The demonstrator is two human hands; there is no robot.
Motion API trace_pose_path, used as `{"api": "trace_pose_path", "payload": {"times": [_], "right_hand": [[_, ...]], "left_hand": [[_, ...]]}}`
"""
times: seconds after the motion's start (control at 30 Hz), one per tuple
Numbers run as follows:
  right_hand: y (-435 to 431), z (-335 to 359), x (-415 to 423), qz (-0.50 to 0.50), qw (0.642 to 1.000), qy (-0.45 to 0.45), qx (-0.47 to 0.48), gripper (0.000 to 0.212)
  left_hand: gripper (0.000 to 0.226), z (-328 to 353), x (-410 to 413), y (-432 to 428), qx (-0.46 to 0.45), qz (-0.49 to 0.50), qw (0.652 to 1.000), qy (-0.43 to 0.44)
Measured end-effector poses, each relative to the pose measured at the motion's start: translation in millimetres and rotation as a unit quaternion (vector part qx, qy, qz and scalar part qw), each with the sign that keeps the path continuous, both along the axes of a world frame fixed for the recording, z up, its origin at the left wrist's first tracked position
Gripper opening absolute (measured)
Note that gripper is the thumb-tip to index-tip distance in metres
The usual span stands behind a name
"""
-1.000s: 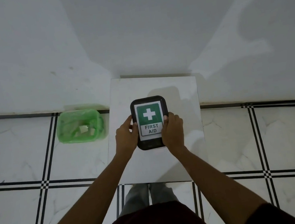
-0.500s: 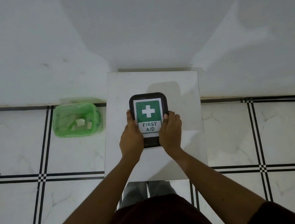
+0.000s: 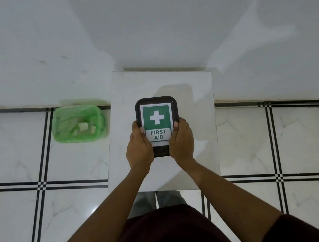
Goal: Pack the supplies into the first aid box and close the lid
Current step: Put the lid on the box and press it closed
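The first aid box [image 3: 156, 113] is a small black case with a green and white "FIRST AID" label on its lid. It lies flat, lid down, on a white marble-look table [image 3: 196, 136]. My left hand [image 3: 138, 147] grips the box's left edge near its front corner, thumb on the lid. On the right edge sits my right hand [image 3: 181, 140], thumb on the lid as well. No loose supplies show on the table.
A green bin [image 3: 78, 123] lined with a green bag holds a few scraps of paper, on the tiled floor left of the table. A white wall rises right behind the table. My legs and dark shirt fill the bottom of the view.
Both hands slid in from the sides of the box onto its front corners, thumbs on the lid. The box stays in place, and the camera has tipped slightly.
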State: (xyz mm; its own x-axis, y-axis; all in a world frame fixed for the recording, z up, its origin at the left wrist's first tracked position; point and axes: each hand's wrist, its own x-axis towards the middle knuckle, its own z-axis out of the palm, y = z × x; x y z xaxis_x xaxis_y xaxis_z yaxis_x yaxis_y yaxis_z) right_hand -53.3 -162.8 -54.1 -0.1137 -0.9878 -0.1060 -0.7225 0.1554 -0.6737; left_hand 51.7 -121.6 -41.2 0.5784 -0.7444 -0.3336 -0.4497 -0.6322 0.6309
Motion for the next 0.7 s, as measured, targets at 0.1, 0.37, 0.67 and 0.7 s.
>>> {"api": "trace_pose_path", "payload": {"times": [0.1, 0.37, 0.67, 0.7], "right_hand": [[-1, 0, -1, 0.009, 1.0, -0.001, 0.014, 0.047], [-1, -3, -4, 0.039, 0.998, -0.019, 0.04, 0.044], [-16, -2, -7, 0.188, 0.951, 0.239, -0.05, 0.067], [-18, -3, -7, 0.232, 0.939, 0.245, -0.069, 0.075]], "left_hand": [[0.048, -1, 0, -1, 0.006, -0.007, 1.0, -0.004], [0.045, -6, 1, -3, 0.022, -0.015, 1.0, 0.003], [0.069, 4, 13, -21, 0.012, -0.287, 0.923, -0.257], [0.071, 2, 15, -24, 0.004, -0.315, 0.913, -0.258]]}}
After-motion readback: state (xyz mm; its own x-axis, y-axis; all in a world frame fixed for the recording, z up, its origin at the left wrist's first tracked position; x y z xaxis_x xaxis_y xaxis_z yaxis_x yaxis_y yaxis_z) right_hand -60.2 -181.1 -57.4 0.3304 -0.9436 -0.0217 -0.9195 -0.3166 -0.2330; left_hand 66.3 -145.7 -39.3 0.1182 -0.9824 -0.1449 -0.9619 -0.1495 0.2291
